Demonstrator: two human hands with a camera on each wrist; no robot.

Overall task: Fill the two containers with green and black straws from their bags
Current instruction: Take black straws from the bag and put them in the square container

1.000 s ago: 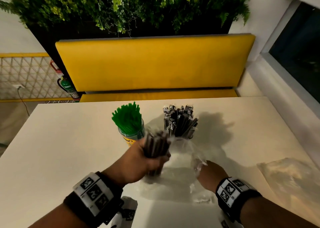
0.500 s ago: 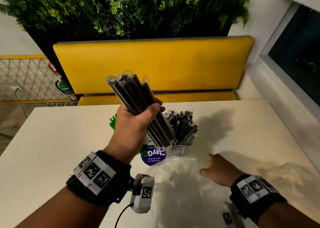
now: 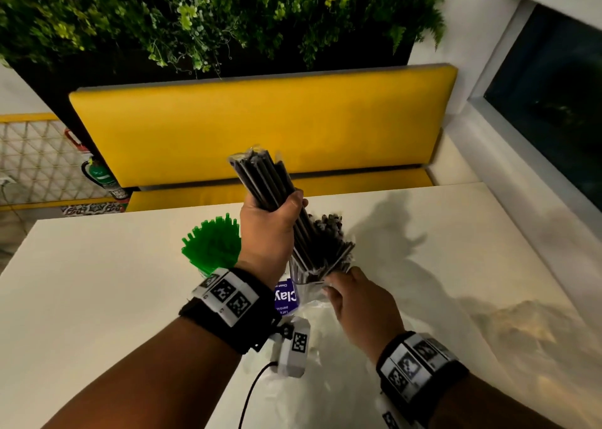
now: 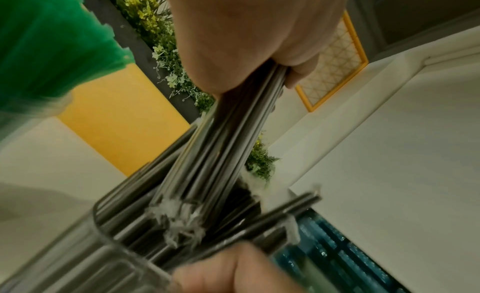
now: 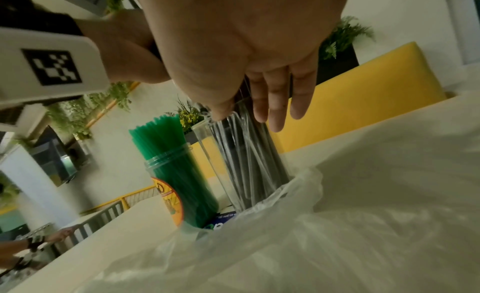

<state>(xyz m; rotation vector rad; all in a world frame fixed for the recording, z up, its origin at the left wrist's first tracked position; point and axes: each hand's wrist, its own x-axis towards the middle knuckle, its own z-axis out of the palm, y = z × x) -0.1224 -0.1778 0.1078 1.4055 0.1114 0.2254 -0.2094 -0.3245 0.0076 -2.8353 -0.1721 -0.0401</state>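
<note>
On table, centre: two clear containers side by side, hands working over the right one.
Left hand (image 3: 272, 233): fingers curled tight round a bundle of black straws (image 3: 260, 177), each in clear wrap; bundle tilted, top end leaning away to the left, bottom end pushed into the right container (image 5: 249, 174).
Right hand (image 3: 358, 298): at the near rim of that container; fingers (image 5: 275, 104) straight and close together, lying against the straws and glass wall; thumb at the rim. Whether it pinches anything: cannot tell.
Right container: already holds loose black straws (image 3: 329, 236) fanned out above the rim; blue label low on its near side.
Left container (image 5: 179, 186): packed with green straws (image 3: 211, 246), upright, orange label; just beside the right container, whether touching cannot tell.
Plastic bag (image 5: 311, 236): crumpled clear film on the table (image 3: 97, 298), bunched against the containers' near side, under the right wrist.
Second bag (image 3: 534, 327): flat on the table, far right, well apart.
Behind table: yellow bench (image 3: 260, 125), wall of plants (image 3: 211, 14).
</note>
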